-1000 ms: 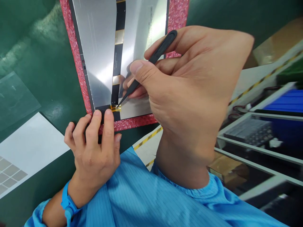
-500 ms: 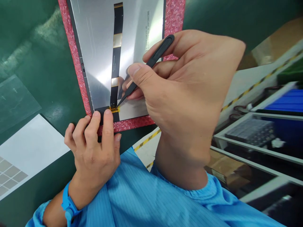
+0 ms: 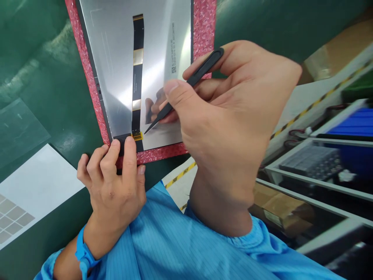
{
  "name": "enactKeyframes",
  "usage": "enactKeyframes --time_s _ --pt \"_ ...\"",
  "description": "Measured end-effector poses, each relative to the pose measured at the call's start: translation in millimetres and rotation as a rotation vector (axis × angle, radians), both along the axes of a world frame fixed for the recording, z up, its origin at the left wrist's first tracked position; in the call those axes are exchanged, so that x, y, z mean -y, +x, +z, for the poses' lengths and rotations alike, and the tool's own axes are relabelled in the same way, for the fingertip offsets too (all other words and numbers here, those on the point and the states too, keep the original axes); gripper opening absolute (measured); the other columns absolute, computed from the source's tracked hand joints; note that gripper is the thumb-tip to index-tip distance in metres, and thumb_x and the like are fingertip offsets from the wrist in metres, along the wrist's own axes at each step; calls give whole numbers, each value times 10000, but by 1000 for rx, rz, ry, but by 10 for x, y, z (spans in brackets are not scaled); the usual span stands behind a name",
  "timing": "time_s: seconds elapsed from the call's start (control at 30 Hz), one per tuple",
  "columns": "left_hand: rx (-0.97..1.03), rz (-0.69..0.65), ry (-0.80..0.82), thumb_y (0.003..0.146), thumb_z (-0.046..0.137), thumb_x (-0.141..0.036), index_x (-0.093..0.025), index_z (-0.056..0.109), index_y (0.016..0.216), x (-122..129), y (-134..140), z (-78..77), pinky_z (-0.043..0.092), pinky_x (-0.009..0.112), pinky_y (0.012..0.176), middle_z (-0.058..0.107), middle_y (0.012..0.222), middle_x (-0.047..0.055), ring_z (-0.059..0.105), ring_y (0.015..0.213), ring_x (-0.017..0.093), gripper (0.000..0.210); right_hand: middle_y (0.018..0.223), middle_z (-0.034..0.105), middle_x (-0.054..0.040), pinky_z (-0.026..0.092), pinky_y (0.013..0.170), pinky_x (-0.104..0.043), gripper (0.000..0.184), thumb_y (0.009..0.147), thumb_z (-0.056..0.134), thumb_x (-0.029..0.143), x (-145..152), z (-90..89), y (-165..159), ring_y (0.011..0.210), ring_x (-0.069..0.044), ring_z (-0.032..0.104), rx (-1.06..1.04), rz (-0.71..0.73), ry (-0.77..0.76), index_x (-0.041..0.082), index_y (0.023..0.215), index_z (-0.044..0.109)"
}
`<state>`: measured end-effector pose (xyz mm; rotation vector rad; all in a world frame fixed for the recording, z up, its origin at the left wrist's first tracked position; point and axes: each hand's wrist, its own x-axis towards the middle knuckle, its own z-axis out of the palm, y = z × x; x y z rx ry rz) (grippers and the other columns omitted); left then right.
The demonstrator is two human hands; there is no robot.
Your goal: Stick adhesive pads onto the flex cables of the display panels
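Observation:
A display panel with a silvery, mirror-like back lies on pink bubble wrap. Along it runs a black flex cable with gold patches, its lower end at a piece of yellow tape by the panel's bottom edge. My right hand pinches black tweezers; their tip is just right of the tape, apart from it. My left hand is open, fingers spread, its fingertips resting on the panel's black lower edge beside the tape.
On the green mat at the left lie a clear sheet and a white sheet with grey squares. To the right, below table height, stand a shelf rack with a blue bin and a cardboard box.
The tweezers' tip has come off the yellow tape and shifted slightly right. The panel sits a little further left in view. My left hand keeps its place at the edge.

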<state>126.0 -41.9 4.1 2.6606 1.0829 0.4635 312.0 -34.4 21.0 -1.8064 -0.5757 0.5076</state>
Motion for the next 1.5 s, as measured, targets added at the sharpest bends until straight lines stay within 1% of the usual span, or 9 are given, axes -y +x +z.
enactKeyframes --time_s 0.1,0.23,0.47,0.63,0.83,1.07,1.23,1.4,1.5 --pt "-11 15 -28 1030 598 -338 -153 610 1504 -9 11 11 267 618 1212 608 1339 199 522 1276 375 509 699 695 20 635 505 -434 280 894 851 365 28 -43 30 623 -289 731 -25 -5 52 330 800 590" --pt "-76 24 -48 1022 634 -338 -245 599 1533 -20 37 39 191 679 1232 568 1327 173 494 1277 374 520 709 706 48 625 502 -323 223 940 791 268 38 -134 47 607 -224 748 -119 -3 142 271 850 586" --pt "-152 -49 -39 1029 673 -329 -349 554 1572 -62 35 73 80 732 1235 498 1346 153 456 1298 372 556 708 671 55 665 554 -350 267 958 792 370 41 -326 22 626 -228 746 -67 -56 207 307 902 538" --pt "-96 -49 -27 1063 614 -392 -310 574 1560 -94 1 45 96 709 1253 549 1317 148 490 1281 360 506 686 670 63 665 559 -342 231 946 767 311 39 -355 -22 570 -206 716 -44 -125 264 298 899 541" --pt "-28 -30 -28 1050 558 -235 -197 606 1527 -110 -22 50 170 691 1263 603 1285 170 530 1264 346 482 671 674 63 636 529 -318 167 911 726 194 24 -286 -67 543 -187 698 -49 -183 349 253 880 573" --pt "-130 -67 -25 1030 622 -293 -290 592 1546 -150 7 92 164 751 1224 573 1271 161 502 1269 374 516 697 650 75 628 538 -319 187 950 739 253 33 -280 -76 591 -190 719 -50 -177 296 278 894 563" --pt "-109 -59 -47 1062 574 -365 -266 636 1504 -190 -28 93 186 762 1215 552 1257 169 509 1245 371 456 707 629 55 609 546 -284 159 923 723 195 22 -295 -78 619 -183 738 -30 -201 342 248 887 577" --pt "-49 -32 -7 1046 545 -316 -222 680 1443 -198 -76 61 239 722 1228 556 1343 188 517 1292 378 429 718 604 71 641 564 -306 254 930 784 296 17 -341 -73 648 -200 750 -18 -212 344 273 894 534" --pt "-43 -56 43 1034 599 -376 -231 673 1438 -197 -56 54 208 721 1242 578 1380 186 507 1324 394 436 732 604 66 661 598 -328 265 943 777 384 25 -381 -64 692 -211 768 -21 -201 325 273 900 541"
